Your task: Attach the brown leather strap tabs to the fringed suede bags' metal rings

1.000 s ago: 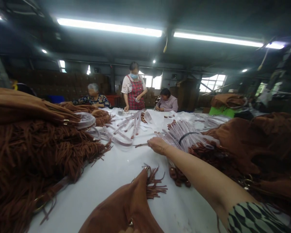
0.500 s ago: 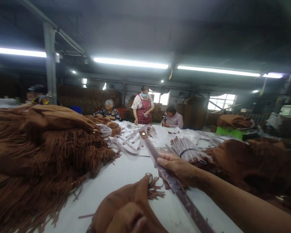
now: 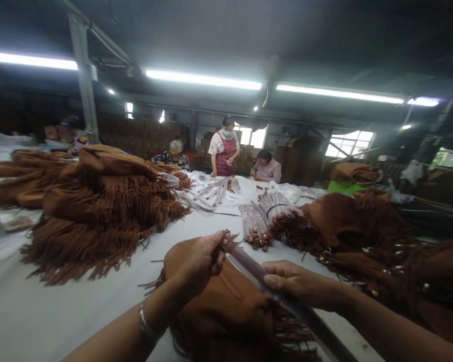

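Observation:
A brown fringed bag (image 3: 207,311) lies on the white table in front of me. My left hand (image 3: 204,261) is closed in a pinch at its top corner, on the small metal ring (image 3: 226,233) there. My right hand (image 3: 298,281) grips a long brown strap (image 3: 249,266) sleeved in clear plastic. The strap slants across the bag, its far end meeting the ring at my left fingertips. Whether that end passes through the ring is hidden by the fingers.
Brown fringed bags are heaped at left (image 3: 101,211) and right (image 3: 347,221). Beyond my hands lie a banded bundle of wrapped straps (image 3: 275,206) and a smaller strap group (image 3: 254,229). Several people sit or stand at the far side, one in a checked apron (image 3: 228,157).
My left hand has come up from the lower front to the bag's ring. My right hand has moved lower and right, bringing the strap's end down from mid-air to the ring.

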Demonstrator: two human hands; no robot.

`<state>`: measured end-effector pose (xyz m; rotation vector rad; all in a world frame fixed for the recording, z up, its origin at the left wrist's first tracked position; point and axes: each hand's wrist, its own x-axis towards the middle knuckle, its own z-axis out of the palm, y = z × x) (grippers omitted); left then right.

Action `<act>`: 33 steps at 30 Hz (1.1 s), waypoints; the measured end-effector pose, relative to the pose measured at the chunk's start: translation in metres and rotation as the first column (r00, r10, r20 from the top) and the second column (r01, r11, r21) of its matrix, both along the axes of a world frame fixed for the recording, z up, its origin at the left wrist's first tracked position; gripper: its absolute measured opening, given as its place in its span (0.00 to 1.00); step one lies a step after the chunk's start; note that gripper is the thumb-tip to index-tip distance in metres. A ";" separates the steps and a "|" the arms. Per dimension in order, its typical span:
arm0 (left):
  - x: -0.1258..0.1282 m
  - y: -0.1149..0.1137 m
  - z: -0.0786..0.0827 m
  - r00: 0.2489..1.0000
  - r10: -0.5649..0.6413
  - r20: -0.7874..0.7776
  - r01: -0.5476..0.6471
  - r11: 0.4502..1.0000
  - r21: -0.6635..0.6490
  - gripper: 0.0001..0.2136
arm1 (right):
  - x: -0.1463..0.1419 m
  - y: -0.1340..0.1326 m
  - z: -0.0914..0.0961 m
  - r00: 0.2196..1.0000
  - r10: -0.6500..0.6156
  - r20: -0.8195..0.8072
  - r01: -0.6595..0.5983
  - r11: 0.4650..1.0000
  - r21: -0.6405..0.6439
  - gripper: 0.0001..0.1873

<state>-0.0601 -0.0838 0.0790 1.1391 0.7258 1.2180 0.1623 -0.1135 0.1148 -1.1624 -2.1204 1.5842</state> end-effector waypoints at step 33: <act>0.008 0.250 -0.074 0.487 -0.447 -0.751 0.324 0.890 -0.319 0.24 | -0.068 0.086 -0.154 0.773 -0.401 0.492 -0.109 0.679 0.726 0.06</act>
